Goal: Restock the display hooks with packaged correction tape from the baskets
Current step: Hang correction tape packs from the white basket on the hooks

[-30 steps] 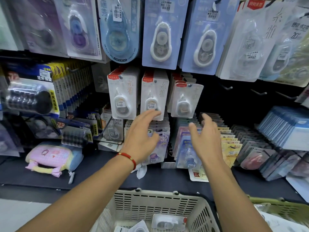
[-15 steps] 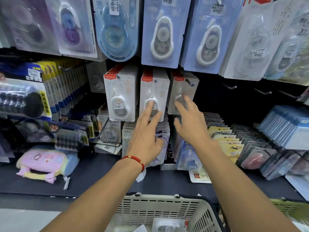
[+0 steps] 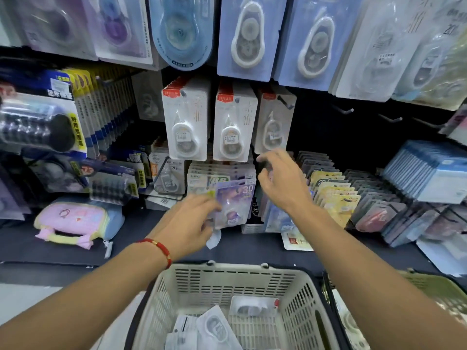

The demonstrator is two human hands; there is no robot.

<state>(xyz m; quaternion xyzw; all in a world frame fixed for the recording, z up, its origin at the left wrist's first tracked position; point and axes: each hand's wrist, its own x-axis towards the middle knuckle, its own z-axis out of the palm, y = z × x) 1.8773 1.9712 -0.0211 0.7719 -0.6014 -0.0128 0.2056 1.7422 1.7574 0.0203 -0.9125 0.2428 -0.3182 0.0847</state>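
1. Far left, hung stock: blister cards of dark cylindrical items, glossy film over printed card. On the dark shelf below lies a soft pink pouch, quilted-looking with pale yellow trim.
2. Left hand, red cord bracelet at the wrist, hovers low in front of a purple "30" card in the shelf bins. Fingers loosely curled; motion blur at the tips, so contact with the card cannot be told. It holds nothing that shows.
3. Centre, the white correction tape packs: three hook rows side by side, left row, middle row, right row. Stiff matte card, red top band, clear bubble over a teardrop dispenser. Long axis vertical, faces toward the viewer.
4. Right hand sits just below the right row's bottom edge, fingers bent and spread, grip apart and empty.
5. Right of that row, bare metal hooks against the dark back panel; these look like the gaps to fill.
6. Near, below both wrists: cream plastic basket, slotted walls. Inside, loose packs, one white with a red corner near the far wall, others lying flat.
7. Key relation, as judgement: supply lies down and toward the person from both hands, packs flat, so each needs turning upright for a hook. The left hand is lower and nearer the basket; the right is nearer the hooks.
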